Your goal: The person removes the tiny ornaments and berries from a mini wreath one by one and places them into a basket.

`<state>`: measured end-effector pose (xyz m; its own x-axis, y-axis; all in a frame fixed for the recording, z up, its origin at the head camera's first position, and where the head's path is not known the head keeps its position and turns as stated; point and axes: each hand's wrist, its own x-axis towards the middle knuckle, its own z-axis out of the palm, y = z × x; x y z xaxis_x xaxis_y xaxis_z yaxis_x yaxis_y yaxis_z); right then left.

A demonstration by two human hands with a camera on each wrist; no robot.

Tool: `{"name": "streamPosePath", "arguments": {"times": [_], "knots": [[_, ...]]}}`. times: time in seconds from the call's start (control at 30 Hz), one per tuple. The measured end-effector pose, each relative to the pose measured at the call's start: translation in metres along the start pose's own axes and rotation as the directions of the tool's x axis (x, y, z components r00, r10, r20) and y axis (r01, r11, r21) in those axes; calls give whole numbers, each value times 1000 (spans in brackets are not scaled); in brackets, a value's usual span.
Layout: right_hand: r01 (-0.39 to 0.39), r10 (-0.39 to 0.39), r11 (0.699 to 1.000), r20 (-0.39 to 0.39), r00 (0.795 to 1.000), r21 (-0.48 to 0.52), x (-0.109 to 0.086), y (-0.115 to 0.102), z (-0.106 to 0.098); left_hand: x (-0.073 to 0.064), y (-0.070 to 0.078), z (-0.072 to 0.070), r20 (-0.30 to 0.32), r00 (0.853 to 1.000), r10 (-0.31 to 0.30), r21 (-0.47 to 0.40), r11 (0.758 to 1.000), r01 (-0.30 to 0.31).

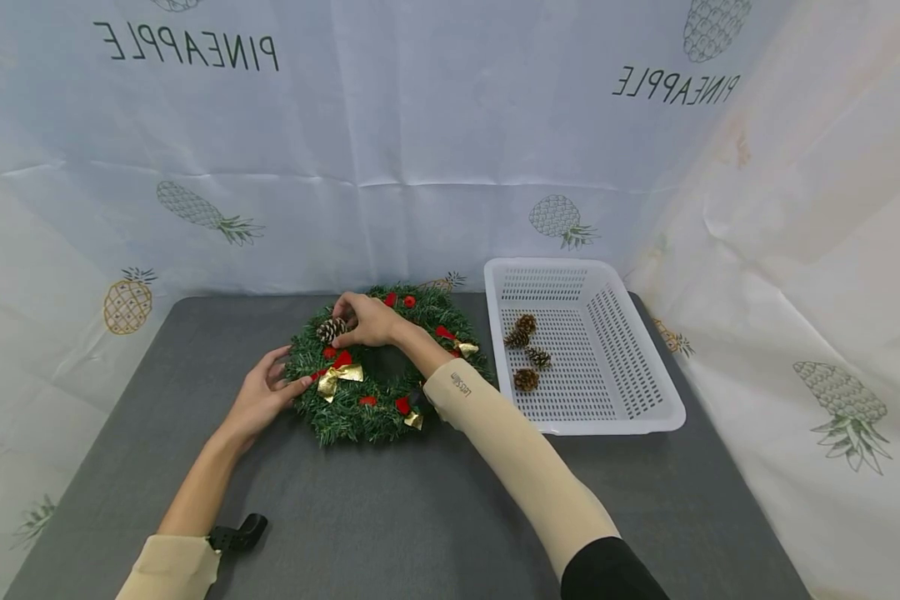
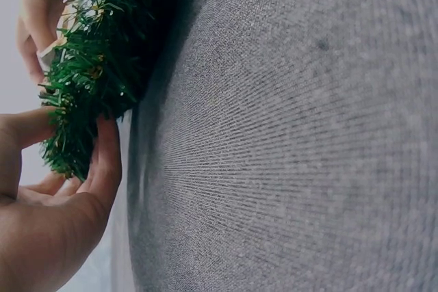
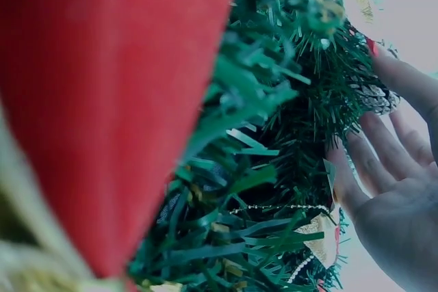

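My right sleeve (image 1: pixel 521 454) carries small lettering, too small to read surely. My left grip (image 1: pixel 258 400) clasps the left edge of the wreath (image 1: pixel 352 421) on the bench (image 1: pixel 390 517) – likely light and springy, best held by that rim. My right grip (image 1: pixel 371 321) pinches a pine cone (image 1: pixel 332 331) there – probably stiff, brittle-scaled, best taken by its sides. The backdrop (image 1: pixel 420 125) behind reads "PINEAPPLE", mirrored.

A grey table (image 1: pixel 390 508) carries a wreath (image 1: pixel 360 422) and white basket (image 1: pixel 581 383).
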<state>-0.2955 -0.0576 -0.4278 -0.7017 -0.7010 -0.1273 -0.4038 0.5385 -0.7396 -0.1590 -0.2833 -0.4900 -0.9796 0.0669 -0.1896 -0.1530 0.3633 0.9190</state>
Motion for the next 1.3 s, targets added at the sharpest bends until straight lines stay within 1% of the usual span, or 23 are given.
{"name": "streamPosePath", "arguments": {"times": [0.17, 0.33, 0.63, 0.87, 1.1, 1.3], "knots": [[10, -10, 1000, 7, 1000, 15, 0, 1, -1, 0, 1, 0, -2, 1000, -3, 4, 1000, 3], [29, -29, 1000, 27, 999, 6, -1, 0, -4, -1, 2, 0, -1, 1000, -5, 13, 1000, 5], [51, -50, 999, 45, 998, -2, -2, 0, -8, -1, 1, 0, -4, 1000, 11, 26, 1000, -11], [57, -56, 998, 41, 998, -11, -3, -1, -13, -1, 2, 0, -3, 1000, 0, 26, 1000, 0], [83, -84, 996, 33, 996, 38, -7, -3, -16, -1, 2, 0, -3, 1000, -2, 28, 1000, 2], [115, -117, 991, 25, 993, 74, -9, -8, -20, 0, 3, 0, -7, 1000, 5, 22, 1000, -5]]}}
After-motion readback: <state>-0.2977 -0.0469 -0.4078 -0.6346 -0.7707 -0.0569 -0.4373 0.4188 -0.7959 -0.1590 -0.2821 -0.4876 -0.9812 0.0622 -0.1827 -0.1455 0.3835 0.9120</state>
